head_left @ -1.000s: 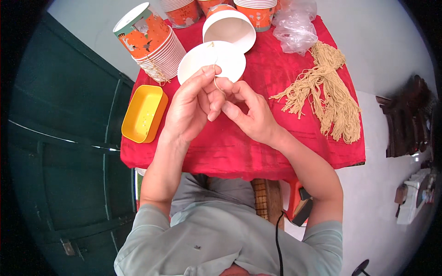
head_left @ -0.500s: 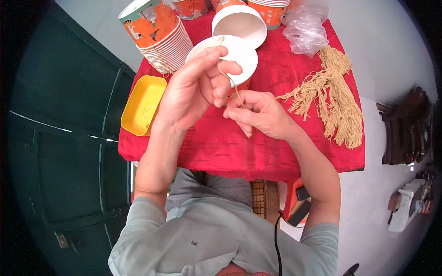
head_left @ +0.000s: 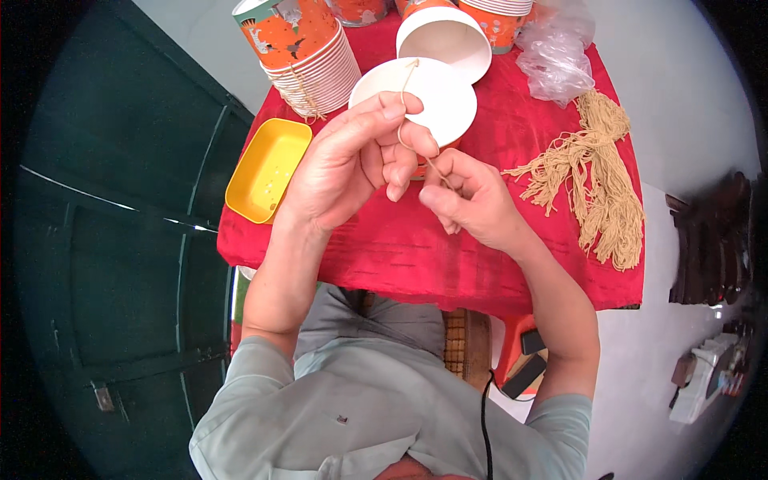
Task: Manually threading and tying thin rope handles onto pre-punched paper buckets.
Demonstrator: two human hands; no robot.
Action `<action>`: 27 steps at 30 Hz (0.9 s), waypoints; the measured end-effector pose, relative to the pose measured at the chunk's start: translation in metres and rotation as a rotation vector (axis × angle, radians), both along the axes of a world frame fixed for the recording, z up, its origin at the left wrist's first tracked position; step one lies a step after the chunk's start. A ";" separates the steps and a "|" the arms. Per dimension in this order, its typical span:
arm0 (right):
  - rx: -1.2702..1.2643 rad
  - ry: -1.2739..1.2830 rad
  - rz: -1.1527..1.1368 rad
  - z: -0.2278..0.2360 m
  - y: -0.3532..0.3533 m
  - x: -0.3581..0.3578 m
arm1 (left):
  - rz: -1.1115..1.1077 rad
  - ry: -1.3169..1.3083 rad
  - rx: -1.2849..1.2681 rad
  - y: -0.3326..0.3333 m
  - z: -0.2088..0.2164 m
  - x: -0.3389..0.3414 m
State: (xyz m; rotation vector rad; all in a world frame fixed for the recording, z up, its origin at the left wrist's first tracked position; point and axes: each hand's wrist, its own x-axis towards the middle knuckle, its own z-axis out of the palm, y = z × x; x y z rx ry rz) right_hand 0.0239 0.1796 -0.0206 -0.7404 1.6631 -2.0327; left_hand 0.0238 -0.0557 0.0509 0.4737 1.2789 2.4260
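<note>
R hand (head_left: pixel 472 196) has shifted off from L hand (head_left: pixel 348 160) vs 1 s ago, so more string (head_left: pixel 433 165) shows btwn; both grips pinched on it, nr white-topped tub (head_left: pixel 448 104).

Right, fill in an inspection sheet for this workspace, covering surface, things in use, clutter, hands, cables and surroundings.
Surface: red cloth over the table.
Things in use: thin tan cord, passing in front of a round white surface.
Clutter: stacked orange tub at left, yellow tray, crumpled clear bag, tan cord bundle.
Left hand: fingers pinch the cord.
Right hand: fingers grip it lower down.
Cables: black cable in front of the shirt.
Surroundings: dark green panelling left, dark furniture right.
</note>
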 end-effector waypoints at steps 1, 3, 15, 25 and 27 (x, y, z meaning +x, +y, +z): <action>-0.004 0.003 0.005 0.001 0.001 -0.001 | -0.015 0.001 -0.005 -0.002 0.001 0.001; -0.037 -0.011 0.082 0.002 0.003 -0.004 | 0.007 0.017 -0.008 -0.008 0.000 0.001; -0.019 -0.027 0.182 0.003 0.004 -0.002 | 0.204 0.007 -0.096 -0.023 -0.003 -0.016; 0.002 0.077 0.054 -0.004 0.000 -0.005 | 0.551 0.505 -0.776 -0.013 0.002 -0.070; -0.055 0.043 -0.002 -0.003 0.001 -0.006 | 0.616 0.737 -1.008 -0.015 -0.003 -0.090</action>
